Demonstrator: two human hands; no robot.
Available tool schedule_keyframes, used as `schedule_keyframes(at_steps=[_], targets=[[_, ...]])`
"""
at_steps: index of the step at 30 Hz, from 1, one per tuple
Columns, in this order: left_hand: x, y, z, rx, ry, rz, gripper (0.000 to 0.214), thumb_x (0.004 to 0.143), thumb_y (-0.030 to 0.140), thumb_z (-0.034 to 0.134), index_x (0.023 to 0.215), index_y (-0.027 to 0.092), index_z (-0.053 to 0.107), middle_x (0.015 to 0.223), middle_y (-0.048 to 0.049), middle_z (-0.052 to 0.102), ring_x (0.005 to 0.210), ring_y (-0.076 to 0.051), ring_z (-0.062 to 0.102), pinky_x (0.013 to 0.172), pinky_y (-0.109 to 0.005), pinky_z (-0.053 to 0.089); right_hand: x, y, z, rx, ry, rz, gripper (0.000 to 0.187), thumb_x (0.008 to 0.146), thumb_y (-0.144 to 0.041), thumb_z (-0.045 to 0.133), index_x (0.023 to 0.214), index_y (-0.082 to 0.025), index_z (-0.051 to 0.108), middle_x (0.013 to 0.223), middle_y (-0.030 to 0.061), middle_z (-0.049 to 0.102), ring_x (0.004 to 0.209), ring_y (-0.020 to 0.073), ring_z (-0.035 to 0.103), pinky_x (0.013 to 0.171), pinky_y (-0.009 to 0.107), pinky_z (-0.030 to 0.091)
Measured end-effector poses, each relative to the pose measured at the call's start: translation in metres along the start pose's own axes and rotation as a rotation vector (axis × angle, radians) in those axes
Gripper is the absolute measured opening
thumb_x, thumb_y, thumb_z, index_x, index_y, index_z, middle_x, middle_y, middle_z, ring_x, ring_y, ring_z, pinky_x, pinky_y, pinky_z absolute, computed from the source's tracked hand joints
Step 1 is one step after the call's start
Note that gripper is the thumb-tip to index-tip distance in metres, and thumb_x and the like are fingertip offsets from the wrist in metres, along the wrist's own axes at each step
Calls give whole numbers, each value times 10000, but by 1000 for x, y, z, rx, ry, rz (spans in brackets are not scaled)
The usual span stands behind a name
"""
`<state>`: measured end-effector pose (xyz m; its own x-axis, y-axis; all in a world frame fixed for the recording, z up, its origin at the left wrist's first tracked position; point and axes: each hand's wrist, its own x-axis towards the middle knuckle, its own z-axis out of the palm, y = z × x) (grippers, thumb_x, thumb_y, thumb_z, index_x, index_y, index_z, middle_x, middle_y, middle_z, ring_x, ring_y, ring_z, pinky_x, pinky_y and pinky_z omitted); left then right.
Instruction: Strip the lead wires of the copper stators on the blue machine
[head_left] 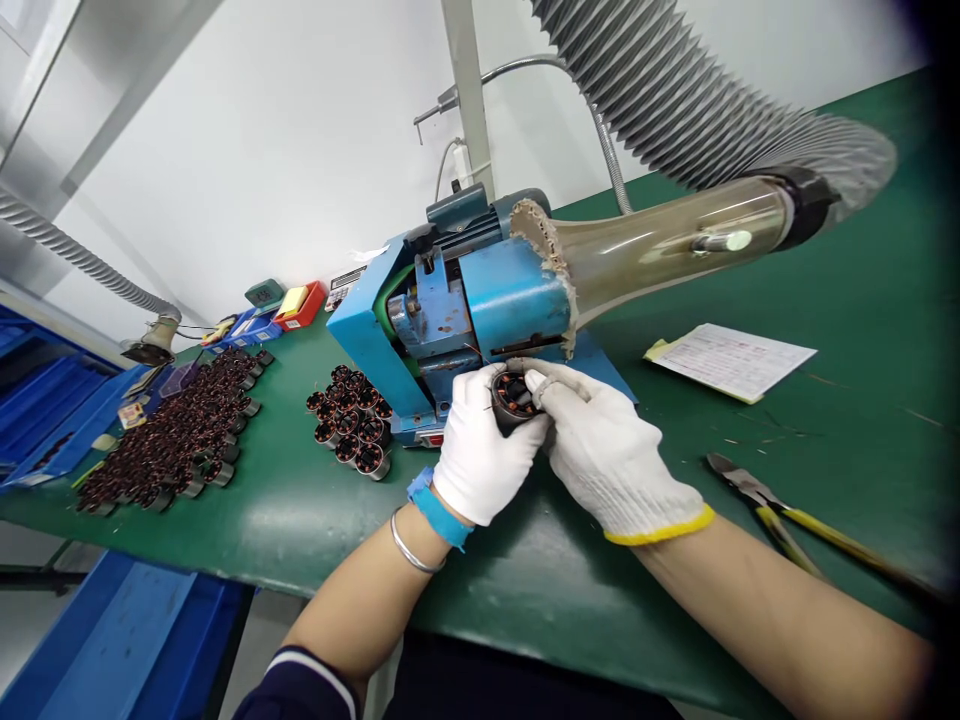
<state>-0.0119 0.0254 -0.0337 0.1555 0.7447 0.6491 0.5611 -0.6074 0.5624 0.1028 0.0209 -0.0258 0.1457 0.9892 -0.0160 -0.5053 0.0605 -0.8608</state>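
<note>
A round motor stator [514, 396], dark with copper-coloured windings inside its ring, is held just in front of a blue belt machine [510, 300]. My left hand [484, 450], in a white glove with a blue band at the wrist, wraps the stator's left side and underside. On its right, my right hand [607, 450], in a white knit glove with a yellow cuff, grips the rim with thumb and fingers. The stator's open end faces up towards me. Its lower part is partly hidden by the gloves.
Several stators [352, 425] stand grouped left of the machine, with a large pile [180, 430] farther left. A grey duct [637, 90] joins the machine's hood. Cutting pliers [757, 495] and a paper sheet [735, 360] lie at right. Blue trays [52, 400] line the far left.
</note>
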Motion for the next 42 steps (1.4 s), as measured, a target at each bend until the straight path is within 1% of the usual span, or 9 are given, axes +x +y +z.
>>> schedule_keyframes(at_steps=[11, 16, 21, 26, 29, 32, 37, 39, 42], targets=[[-14, 3, -9, -46, -44, 24, 450, 809, 308, 769, 1172, 219, 519, 1118, -78, 581, 1025, -242, 635, 908, -429, 576, -8, 2, -9, -188, -67, -88, 201, 756, -348, 699, 893, -213, 756, 850, 63, 756, 847, 254, 724, 800, 367, 610], [-31, 1, -15, -244, -49, -94, 461, 790, 327, 780, 1118, 230, 472, 1029, -50, 589, 896, -196, 625, 828, -380, 580, -16, -6, -25, -478, -317, -419, 215, 799, -320, 695, 991, -240, 749, 994, 71, 731, 941, 269, 713, 840, 386, 605], [-27, 9, -22, -388, -87, -254, 497, 703, 135, 725, 1119, 223, 469, 1009, -42, 600, 878, -181, 603, 813, -353, 572, -13, -17, -31, -794, -459, -621, 386, 831, -289, 628, 1209, -260, 703, 1167, 66, 701, 1047, 281, 699, 830, 380, 596], [-23, 7, -24, -510, -141, -391, 530, 630, 58, 726, 1060, 236, 472, 1020, -31, 620, 891, -183, 635, 819, -354, 580, -7, -19, -36, -893, -431, -712, 279, 888, -219, 542, 1078, -259, 741, 962, 32, 734, 841, 226, 716, 726, 345, 584], [-25, 2, -23, -678, -182, -500, 567, 602, 145, 807, 1036, 241, 455, 1036, -29, 626, 758, -150, 631, 702, -325, 580, -1, -26, -44, -1000, -205, -793, 255, 879, -247, 571, 1059, -232, 751, 905, 61, 718, 782, 245, 688, 688, 379, 557], [-27, 0, -22, -707, -144, -501, 540, 596, 177, 820, 994, 234, 459, 1035, -34, 624, 738, -146, 624, 669, -313, 571, 4, -33, -50, -1000, 35, -695, 255, 856, -307, 590, 1022, -233, 768, 863, 85, 719, 748, 276, 669, 686, 424, 540], [-27, 4, -22, -489, -30, -316, 487, 598, 70, 680, 1019, 231, 496, 1025, -35, 620, 940, -198, 617, 861, -373, 564, 1, -28, -41, -814, -394, -285, 326, 734, -404, 677, 1009, -263, 780, 833, 54, 760, 656, 263, 679, 582, 377, 556], [-27, 5, -22, -458, -40, -274, 487, 585, 63, 654, 1016, 230, 499, 999, -29, 607, 916, -195, 604, 840, -363, 558, -1, -28, -38, -795, -410, -240, 249, 762, -435, 659, 883, -256, 782, 807, 56, 757, 670, 257, 682, 590, 366, 553], [-28, 6, -22, -430, -38, -237, 472, 585, 71, 635, 1005, 229, 488, 988, -26, 583, 890, -193, 592, 828, -361, 550, 4, -36, -43, -614, -220, -150, 248, 711, -487, 717, 756, -246, 753, 697, 57, 727, 583, 226, 645, 512, 333, 508]])
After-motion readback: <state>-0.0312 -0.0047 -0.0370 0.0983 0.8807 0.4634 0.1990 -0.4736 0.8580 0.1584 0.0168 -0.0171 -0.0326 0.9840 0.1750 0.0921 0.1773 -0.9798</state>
